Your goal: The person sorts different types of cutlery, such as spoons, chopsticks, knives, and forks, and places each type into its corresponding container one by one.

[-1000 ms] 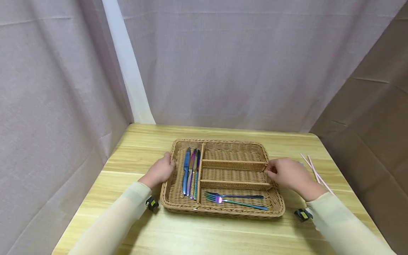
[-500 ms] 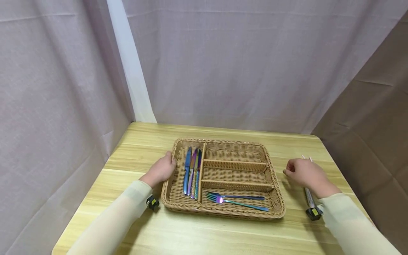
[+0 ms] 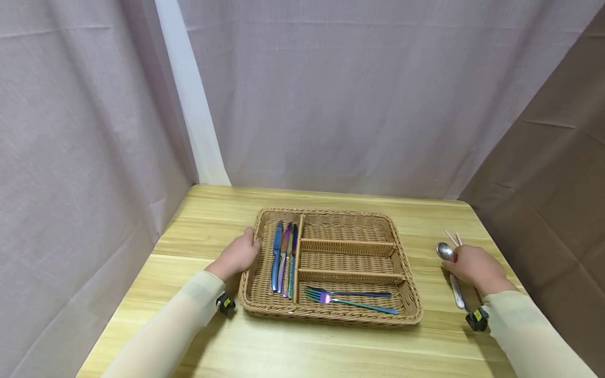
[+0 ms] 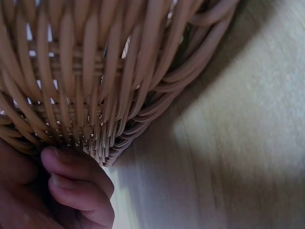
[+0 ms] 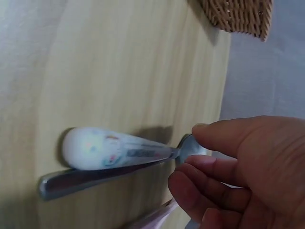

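My left hand (image 3: 238, 252) grips the left rim of a divided wicker basket (image 3: 397, 241); its curled fingers (image 4: 78, 186) show against the weave in the left wrist view. Beyond the basket's right side, my right hand (image 3: 477, 268) is over some spoons, holding nothing. In the right wrist view, its thumb and fingers stand apart around the bowl of a spoon with a white printed handle (image 5: 95, 148). A metal handle (image 5: 59, 184) lies beneath that one. From the head, a spoon bowl (image 3: 444, 251) shows beside my fingertips.
Several iridescent table knives (image 3: 277, 257) lie in the basket's left compartment. Two forks (image 3: 350, 302) lie in its front right compartment. Thin pink sticks (image 3: 451, 238) lie partly under my right hand on the wooden table (image 3: 283, 352). Curtains surround the table.
My right hand has left the basket's right rim and moved right to the spoons, uncovering a spoon bowl. My left hand stays on the basket, which has hardly moved.
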`<state>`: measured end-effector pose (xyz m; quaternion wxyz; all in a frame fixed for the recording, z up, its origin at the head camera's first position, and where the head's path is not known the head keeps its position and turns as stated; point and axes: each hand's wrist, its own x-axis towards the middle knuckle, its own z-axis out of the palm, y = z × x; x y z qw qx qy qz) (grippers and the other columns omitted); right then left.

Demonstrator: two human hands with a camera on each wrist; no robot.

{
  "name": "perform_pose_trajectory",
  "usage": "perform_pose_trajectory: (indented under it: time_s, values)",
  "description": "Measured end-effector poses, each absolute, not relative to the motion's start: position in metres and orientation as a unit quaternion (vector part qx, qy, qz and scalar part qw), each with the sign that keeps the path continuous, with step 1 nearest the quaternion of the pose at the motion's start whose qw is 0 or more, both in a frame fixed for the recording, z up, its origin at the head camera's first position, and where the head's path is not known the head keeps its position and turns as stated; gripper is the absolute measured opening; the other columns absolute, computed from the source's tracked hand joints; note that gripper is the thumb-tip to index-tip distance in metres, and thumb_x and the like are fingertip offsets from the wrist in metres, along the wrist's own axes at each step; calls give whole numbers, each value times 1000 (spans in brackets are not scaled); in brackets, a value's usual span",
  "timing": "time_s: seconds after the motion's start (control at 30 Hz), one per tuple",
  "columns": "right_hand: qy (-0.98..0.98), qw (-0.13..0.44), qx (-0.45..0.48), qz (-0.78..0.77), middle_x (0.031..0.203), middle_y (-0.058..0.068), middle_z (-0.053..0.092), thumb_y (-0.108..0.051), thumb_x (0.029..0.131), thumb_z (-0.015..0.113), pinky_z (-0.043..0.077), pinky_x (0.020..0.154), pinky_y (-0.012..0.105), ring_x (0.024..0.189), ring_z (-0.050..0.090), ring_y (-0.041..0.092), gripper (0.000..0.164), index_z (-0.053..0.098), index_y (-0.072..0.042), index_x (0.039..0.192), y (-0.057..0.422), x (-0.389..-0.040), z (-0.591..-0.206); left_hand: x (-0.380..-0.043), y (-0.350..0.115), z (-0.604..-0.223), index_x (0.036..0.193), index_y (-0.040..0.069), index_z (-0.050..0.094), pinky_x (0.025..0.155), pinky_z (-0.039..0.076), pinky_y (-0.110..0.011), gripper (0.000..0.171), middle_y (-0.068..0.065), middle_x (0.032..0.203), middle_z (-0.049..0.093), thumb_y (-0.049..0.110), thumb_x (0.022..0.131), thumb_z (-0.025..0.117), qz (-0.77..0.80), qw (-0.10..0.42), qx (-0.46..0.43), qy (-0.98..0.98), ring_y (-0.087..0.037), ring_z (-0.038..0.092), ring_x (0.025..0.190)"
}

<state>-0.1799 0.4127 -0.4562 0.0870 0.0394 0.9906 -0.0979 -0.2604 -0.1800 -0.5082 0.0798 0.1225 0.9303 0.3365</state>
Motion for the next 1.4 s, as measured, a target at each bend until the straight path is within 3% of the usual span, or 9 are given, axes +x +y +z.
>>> perform_pose_trajectory:
  time_s: [0.17, 0.27, 0.37, 0.53, 0.77, 0.93, 1.4]
  values:
    - [989, 101, 43, -104, 81, 9, 65, -32, 103, 72, 49, 62, 49, 72, 59, 27, 30, 65, -10, 84, 419, -181, -463, -262, -180, -507, 160, -10, 30, 104, 58, -59, 56, -39, 142, 60, 28, 119, 36, 348, 87, 115, 926, -48, 68, 123]
    - [989, 101, 47, -101, 81, 10, 65, -30, 103, 73, 51, 63, 52, 71, 60, 28, 30, 66, -11, 82, 420, -183, -465, -264, -180, -507, 162, -9, 28, 97, 62, -55, 58, -38, 141, 61, 29, 119, 36, 356, 93, 112, 923, -45, 71, 118]
    - [988, 104, 52, -99, 78, 10, 64, -30, 102, 72, 51, 63, 53, 70, 59, 28, 32, 63, -13, 76, 421, -183, -466, -264, -180, -507, 163, -8, 27, 98, 62, -55, 59, -38, 142, 60, 30, 119, 36, 354, 95, 110, 924, -46, 70, 119]
    - [987, 107, 61, -99, 73, 9, 61, -26, 101, 68, 49, 60, 50, 67, 58, 27, 35, 59, -15, 70, 421, -183, -466, -265, -180, -507, 164, -10, 25, 108, 55, -60, 62, -39, 146, 58, 31, 119, 36, 340, 93, 112, 929, -49, 66, 128]
    - [987, 104, 61, -103, 70, 9, 60, -23, 100, 64, 47, 56, 46, 63, 59, 27, 34, 57, -14, 68, 423, -181, -466, -265, -180, -507, 156, -8, 34, 95, 63, -54, 52, -34, 130, 65, 28, 119, 36, 345, 92, 118, 927, -40, 72, 111]
    - [988, 102, 62, -101, 71, 10, 61, -23, 101, 64, 48, 56, 47, 64, 60, 27, 33, 59, -13, 69, 423, -179, -464, -265, -179, -507, 153, -6, 37, 90, 65, -52, 49, -32, 127, 66, 29, 118, 36, 348, 94, 116, 926, -38, 73, 107]
    - [992, 69, 30, -99, 69, 6, 56, -21, 100, 59, 43, 52, 44, 62, 54, 25, 30, 53, -16, 71, 413, -177, -459, -261, -180, -511, 158, -5, 33, 94, 64, -54, 54, -34, 137, 63, 31, 119, 35, 349, 100, 105, 926, -42, 71, 116]
